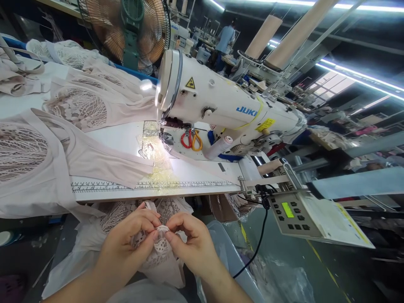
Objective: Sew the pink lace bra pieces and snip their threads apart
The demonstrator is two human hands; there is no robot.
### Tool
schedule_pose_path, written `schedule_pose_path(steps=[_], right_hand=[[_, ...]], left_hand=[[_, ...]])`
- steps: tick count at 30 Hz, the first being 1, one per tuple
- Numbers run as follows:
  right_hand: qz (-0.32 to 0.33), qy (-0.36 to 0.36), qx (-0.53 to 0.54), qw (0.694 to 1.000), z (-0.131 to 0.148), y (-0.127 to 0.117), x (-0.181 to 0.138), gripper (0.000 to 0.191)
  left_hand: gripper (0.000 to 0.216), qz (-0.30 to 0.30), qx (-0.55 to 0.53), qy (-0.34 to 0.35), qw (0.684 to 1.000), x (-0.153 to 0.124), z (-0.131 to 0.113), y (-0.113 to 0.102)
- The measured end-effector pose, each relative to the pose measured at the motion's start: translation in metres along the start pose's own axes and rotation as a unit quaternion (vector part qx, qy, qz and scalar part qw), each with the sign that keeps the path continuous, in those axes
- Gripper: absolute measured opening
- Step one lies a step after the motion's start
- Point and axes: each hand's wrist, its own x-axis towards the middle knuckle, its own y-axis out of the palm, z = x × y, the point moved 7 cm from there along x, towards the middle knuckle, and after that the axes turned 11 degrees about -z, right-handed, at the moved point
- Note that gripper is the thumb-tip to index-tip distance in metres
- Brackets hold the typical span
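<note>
Both hands, left (128,235) and right (192,240), had that lacy garment (161,247) pinched by its edge, probably to keep it taut.

Blue "JUKI" lettering (246,111) and 1 yellow warning triangle (190,82) mark the sewing machine (217,90); a background machine (179,34) reads "JUKI".

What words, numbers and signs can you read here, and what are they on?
"JUKI": blue letters on the big white sewing machine.
"JUKI", it seems: tiny, on a white machine in the background.
No readable words: the black-edged yellow triangle sign on the sewing machine.
Too small or blurred: the bright yellow sticker, the black-marked white ruler strip, the glowing green screen.
</note>
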Motion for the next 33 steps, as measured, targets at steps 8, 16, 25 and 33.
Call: schedule_pose_path(steps=[8, 16, 25, 33], right_hand=[[-0.010, -0.003, 0.011, 1.000, 0.001, -0.002, 0.001, 0.004], [-0.010, -0.019, 0.008, 1.000, 0.005, -0.002, 0.004, 0.006], [-0.001, -0.030, 0.002, 1.000, 0.005, -0.001, 0.004, 0.008], [-0.010, -0.064, -0.028, 0.998, 0.011, -0.001, 0.005, 0.009]], left_hand=[[0.018, -0.010, -0.007, 0.001, 1.000, 0.003, 0.000, 0.000], [0.015, 0.005, -0.031, -0.060, 0.998, -0.003, 0.011, 0.002], [0.010, 0.004, 0.011, -0.079, 0.997, -0.003, 0.012, 0.002], [0.009, 0.016, 0.025, -0.056, 0.998, -0.003, 0.010, 0.002]])
